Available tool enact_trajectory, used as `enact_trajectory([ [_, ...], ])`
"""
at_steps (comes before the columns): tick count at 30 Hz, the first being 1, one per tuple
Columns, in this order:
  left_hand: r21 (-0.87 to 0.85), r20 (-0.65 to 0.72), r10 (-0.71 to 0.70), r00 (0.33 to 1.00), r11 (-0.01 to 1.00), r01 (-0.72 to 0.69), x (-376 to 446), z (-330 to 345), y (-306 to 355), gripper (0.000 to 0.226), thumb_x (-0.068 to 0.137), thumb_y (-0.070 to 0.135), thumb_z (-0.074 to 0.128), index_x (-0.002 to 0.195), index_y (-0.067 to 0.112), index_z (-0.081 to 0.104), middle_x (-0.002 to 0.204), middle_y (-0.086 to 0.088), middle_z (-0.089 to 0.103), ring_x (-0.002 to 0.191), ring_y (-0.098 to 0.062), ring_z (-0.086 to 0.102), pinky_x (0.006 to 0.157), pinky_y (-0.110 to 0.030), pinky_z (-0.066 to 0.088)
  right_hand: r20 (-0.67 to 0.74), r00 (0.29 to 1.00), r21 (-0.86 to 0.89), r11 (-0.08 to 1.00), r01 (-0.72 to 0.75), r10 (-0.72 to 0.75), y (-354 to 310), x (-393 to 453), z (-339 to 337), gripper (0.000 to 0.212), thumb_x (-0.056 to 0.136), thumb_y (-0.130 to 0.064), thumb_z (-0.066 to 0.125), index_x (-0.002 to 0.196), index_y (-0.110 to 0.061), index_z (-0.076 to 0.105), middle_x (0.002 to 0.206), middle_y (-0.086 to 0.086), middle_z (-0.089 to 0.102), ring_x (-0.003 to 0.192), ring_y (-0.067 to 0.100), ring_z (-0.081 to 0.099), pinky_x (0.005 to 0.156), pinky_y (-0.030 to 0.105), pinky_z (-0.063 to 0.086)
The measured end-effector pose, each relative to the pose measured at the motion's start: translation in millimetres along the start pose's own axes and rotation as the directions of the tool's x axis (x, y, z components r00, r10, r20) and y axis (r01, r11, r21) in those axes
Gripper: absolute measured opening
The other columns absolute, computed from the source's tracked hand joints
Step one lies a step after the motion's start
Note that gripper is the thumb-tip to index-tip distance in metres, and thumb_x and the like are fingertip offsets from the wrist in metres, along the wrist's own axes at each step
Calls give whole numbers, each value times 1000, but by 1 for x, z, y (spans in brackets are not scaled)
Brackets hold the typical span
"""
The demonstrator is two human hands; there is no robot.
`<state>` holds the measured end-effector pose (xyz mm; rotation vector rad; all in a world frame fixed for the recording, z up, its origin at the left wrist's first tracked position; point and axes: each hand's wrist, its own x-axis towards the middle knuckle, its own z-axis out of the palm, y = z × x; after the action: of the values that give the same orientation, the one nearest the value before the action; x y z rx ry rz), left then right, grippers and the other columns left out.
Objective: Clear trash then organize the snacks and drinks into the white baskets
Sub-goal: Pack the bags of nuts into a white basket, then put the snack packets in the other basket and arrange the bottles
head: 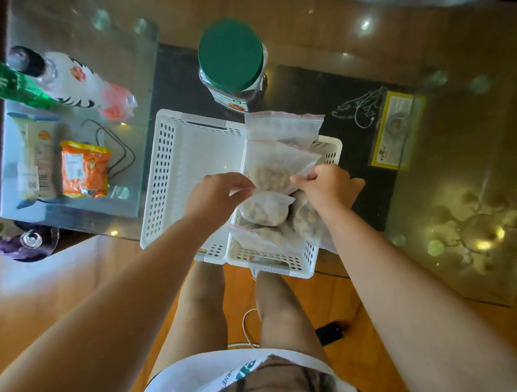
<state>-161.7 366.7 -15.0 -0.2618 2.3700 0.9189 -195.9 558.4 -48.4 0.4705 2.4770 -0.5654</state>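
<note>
Two white baskets sat side by side at the near edge of the glass table [449, 225], and both hands worked over the right one. The left hand [217, 198] pinched the edge of a clear zip bag [265, 208] of pale brown snacks, fingers curled on the plastic; the right hand [327, 186] pinched a corner of the zip bag above it [272, 169], which stood tilted with its top leaning toward the far rim.

The narrow basket [270, 260] looked crowded — several such bags were piled inside, and a further bag [282, 127] rose above its far end, so the stack seemed likely to tip outward if either hand let go too soon. Its near end also overhung the table edge; a downward push there might have rocked it toward the floor. Thin plastic held by a corner could slip, or a seal could pop open and spill the contents.

The wider basket [189, 167] to the left held nothing visible on its floor. A jar with a green lid [231, 54] stood just beyond both baskets, upright. Well to the left, on a lower glass shelf, lay an orange packet [83, 170], a pale packet [37, 158] and a bottle with a black cap [73, 81] — none yet sorted. A yellow-edged packet [396, 131] lay to the right.
</note>
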Motion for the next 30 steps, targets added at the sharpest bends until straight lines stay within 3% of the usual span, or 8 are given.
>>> enact_trajectory([
  [4, -65, -31, 13, 999, 998, -15, -9, -8, -3, 18, 88, 15, 62, 104, 18, 69, 106, 2, 71, 95, -8, 62, 87, -22, 46, -76, 997, 57, 998, 21, -17, -5, -7, -9, 32, 69, -51, 71, 73, -28, 49, 65, -14, 48, 59, 3, 36, 73, 34, 23],
  [8, -125, -71, -49, 996, 991, 39, -21, -28, -24, 20, 90, 11, 58, 105, 17, 69, 109, 2, 70, 92, -9, 62, 85, -20, 46, -160, 984, 196, 974, 112, -81, -23, -27, -26, 30, 71, -40, 74, 76, -24, 48, 66, -14, 49, 62, 8, 50, 76, 35, 40],
  [10, -156, -94, -102, 990, 984, 87, -27, -39, -43, 20, 91, 11, 56, 104, 18, 69, 105, 5, 69, 89, -7, 60, 82, -18, 44, -172, 977, 232, 958, 168, -130, -40, -42, -30, 24, 75, -35, 72, 77, -23, 52, 71, -10, 54, 67, 10, 55, 70, 31, 46],
  [14, -230, -131, -267, 955, 945, 233, -37, -67, -95, 23, 91, 8, 54, 104, 18, 69, 95, 10, 62, 89, -9, 58, 79, -20, 41, -121, 975, 327, 920, 217, -187, -91, -71, -15, 11, 81, -25, 67, 81, -22, 57, 75, -13, 57, 70, -1, 54, 61, 14, 40],
  [20, -362, -235, -449, 862, 863, 351, -54, -133, -193, 22, 87, 14, 54, 95, 30, 67, 90, 8, 64, 84, -9, 57, 63, -13, 37, 22, 955, 399, 878, 263, -296, -190, -106, 54, 5, 85, -14, 61, 83, -18, 59, 84, -3, 62, 72, 3, 52, 62, 10, 40],
  [22, -391, -267, -476, 838, 848, 357, -55, -156, -226, 24, 87, 12, 53, 97, 31, 64, 94, 4, 67, 85, -11, 58, 68, -19, 40, 99, 947, 412, 879, 241, -306, -223, -113, 86, 7, 85, -13, 59, 86, -20, 60, 86, -4, 62, 74, 4, 54, 63, 11, 42],
  [25, -387, -317, -498, 807, 845, 369, -48, -185, -271, 34, 85, 3, 52, 114, 18, 61, 112, -4, 66, 97, -19, 61, 81, -26, 44, 202, 950, 438, 889, 131, -239, -266, -116, 138, 14, 85, -16, 60, 99, -19, 59, 94, -2, 62, 83, 9, 57, 62, 6, 40],
  [30, -273, -344, -504, 792, 861, 429, -22, -210, -329, 56, 82, 15, 68, 132, 10, 43, 131, -11, 51, 118, -26, 50, 93, -32, 38, 417, 909, 455, 862, -223, 15, -306, -103, 211, 59, 82, -28, 67, 132, -15, 40, 131, 7, 52, 115, 21, 53, 85, 29, 42],
])
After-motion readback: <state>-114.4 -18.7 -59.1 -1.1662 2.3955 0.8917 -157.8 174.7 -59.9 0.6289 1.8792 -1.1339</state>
